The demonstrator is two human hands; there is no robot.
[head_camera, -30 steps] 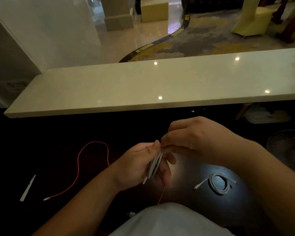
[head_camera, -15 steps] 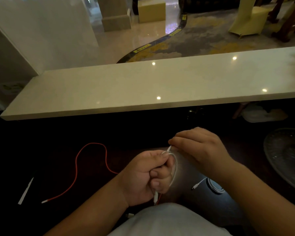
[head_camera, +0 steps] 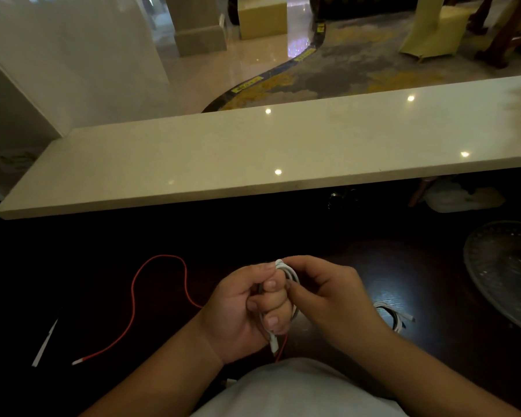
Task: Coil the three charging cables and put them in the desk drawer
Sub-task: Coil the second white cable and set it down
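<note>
Your left hand (head_camera: pixel 241 308) gripped the white cable (head_camera: pixel 286 270) coil; your right hand (head_camera: pixel 328 293) pinched its top, above open dark desk (head_camera: pixel 283 233) short of the stone ledge (head_camera: pixel 253 152).

Loose cable (head_camera: pixel 139 299) left of hands (head_camera: pixel 283 299)

Dark wooden desk (head_camera: pixel 373 266), glossy. On it: red cable (head_camera: pixel 133 296) uncoiled at left; coiled white cable (head_camera: pixel 396 319) at right; glass dish (head_camera: pixel 503 272) far right; white strip (head_camera: pixel 44 346) far left.
</note>
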